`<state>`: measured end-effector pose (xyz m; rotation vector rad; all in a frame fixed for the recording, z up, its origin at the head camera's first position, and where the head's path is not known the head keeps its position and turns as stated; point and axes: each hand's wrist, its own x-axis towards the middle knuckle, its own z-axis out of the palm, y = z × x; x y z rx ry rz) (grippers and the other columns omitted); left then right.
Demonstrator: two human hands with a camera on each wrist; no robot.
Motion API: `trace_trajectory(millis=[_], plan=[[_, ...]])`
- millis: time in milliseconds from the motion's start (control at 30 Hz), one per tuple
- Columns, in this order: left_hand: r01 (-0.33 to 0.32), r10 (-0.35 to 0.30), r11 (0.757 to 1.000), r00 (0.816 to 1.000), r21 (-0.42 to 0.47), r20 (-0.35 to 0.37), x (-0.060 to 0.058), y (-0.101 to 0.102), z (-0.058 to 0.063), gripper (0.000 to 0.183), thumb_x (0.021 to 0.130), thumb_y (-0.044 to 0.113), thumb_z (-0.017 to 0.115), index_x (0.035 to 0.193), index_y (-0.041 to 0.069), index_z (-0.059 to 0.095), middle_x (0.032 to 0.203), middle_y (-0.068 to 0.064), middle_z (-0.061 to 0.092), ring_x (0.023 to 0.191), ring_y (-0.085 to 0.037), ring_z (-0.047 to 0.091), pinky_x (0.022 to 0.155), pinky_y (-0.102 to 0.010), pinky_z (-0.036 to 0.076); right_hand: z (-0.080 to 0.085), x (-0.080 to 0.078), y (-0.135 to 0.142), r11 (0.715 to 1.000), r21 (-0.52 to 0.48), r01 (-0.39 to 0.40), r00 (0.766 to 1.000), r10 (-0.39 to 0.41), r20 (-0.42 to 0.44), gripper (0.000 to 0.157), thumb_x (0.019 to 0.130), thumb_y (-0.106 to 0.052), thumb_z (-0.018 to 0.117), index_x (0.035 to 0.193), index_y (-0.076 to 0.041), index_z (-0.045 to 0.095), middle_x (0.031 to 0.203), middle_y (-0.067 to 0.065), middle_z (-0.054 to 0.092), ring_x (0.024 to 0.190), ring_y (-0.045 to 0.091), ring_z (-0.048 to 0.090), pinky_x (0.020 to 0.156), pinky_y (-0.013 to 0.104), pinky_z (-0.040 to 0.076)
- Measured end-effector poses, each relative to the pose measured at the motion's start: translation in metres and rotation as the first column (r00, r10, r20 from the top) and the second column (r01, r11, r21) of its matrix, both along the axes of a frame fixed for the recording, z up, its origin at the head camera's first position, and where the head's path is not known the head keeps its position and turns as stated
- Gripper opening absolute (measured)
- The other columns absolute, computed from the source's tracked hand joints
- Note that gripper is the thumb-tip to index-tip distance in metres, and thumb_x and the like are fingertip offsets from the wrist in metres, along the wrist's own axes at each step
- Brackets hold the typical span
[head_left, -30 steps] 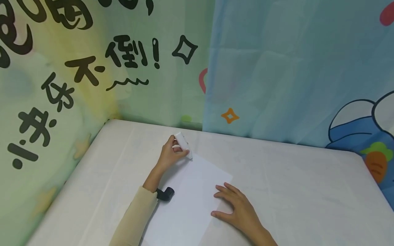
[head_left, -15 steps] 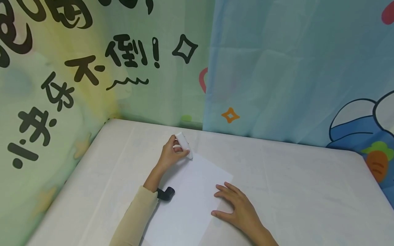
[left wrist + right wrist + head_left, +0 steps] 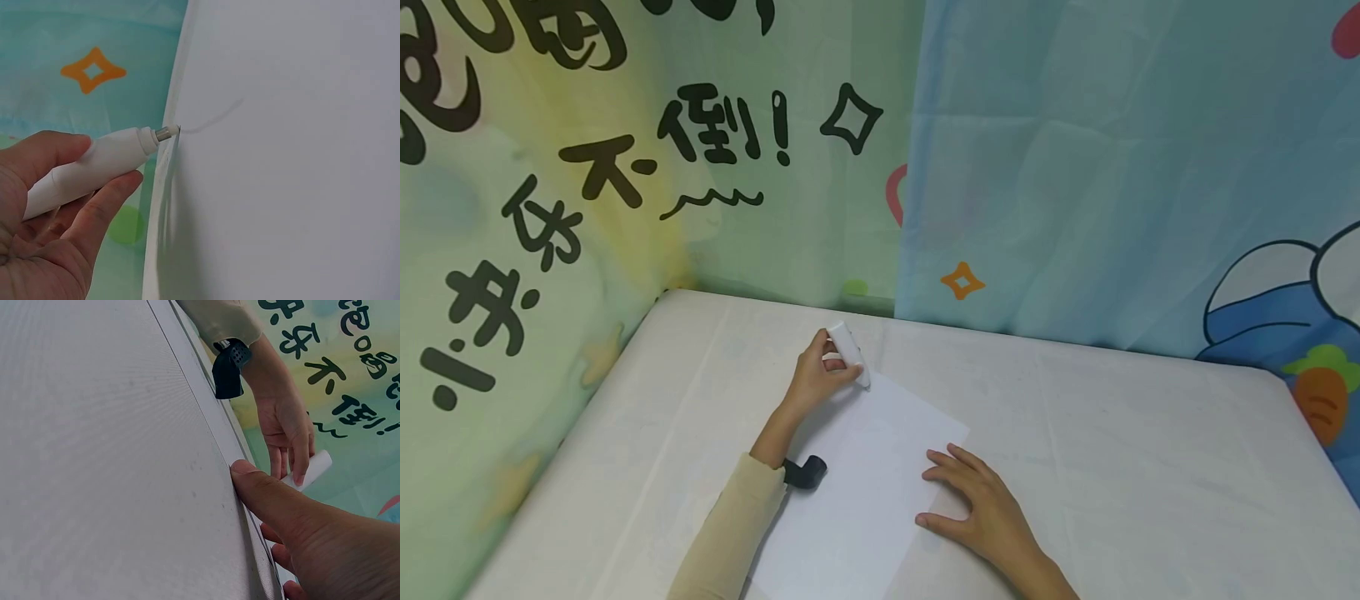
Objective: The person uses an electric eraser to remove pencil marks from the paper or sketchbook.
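In the head view my left hand [image 3: 815, 379] holds a white electric eraser [image 3: 847, 352] over the far corner of a white sheet of paper [image 3: 865, 475]. In the left wrist view, thumb and fingers pinch the eraser's thick body [image 3: 106, 165]. A metal collar and a small pale tip stick out of it, and the tip is at the paper's corner; whether it touches cannot be told. My right hand [image 3: 988, 512] rests by the paper's right edge with fingers spread and nothing in its grasp. In the right wrist view its thumb [image 3: 262, 487] lies along that edge.
A white cloth covers the table [image 3: 1150, 467]. A black wrist camera [image 3: 806, 473] sits on the left wrist, over the paper. Printed curtains, a green one [image 3: 805, 242] and a blue one [image 3: 1060, 208], hang behind the table's far and left edges.
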<state>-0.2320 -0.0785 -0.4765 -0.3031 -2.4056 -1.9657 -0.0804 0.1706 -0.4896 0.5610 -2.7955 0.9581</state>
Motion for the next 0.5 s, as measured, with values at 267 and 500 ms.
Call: trace_trajectory(millis=[267,500], plan=[[0.0,-0.001,1.0,1.0,-0.009,-0.014,0.0009,0.0003,-0.0001,0.046,0.081,-0.007,0.071,0.119,-0.007,0.046,0.108,-0.029,0.061,0.091,-0.043,0.067,0.08,-0.041,0.057,-0.0004,-0.0008,0.0004,1.0,-0.004,0.003,1.0,-0.003,0.005,0.042,0.068,-0.038,0.087,0.104,-0.023,0.07,0.13,-0.003,0.064,0.129,0.029,0.048,0.095,0.058,0.046],[0.002,-0.002,1.0,1.0,-0.02,-0.017,0.0026,-0.0001,0.0016,0.045,0.081,-0.007,0.071,0.118,-0.008,0.046,0.107,-0.028,0.061,0.09,-0.041,0.067,0.079,-0.039,0.057,-0.0006,-0.0009,0.0004,1.0,-0.003,0.005,1.0,-0.005,0.013,0.042,0.068,-0.039,0.086,0.105,-0.024,0.07,0.13,-0.003,0.064,0.129,0.028,0.048,0.095,0.058,0.045]])
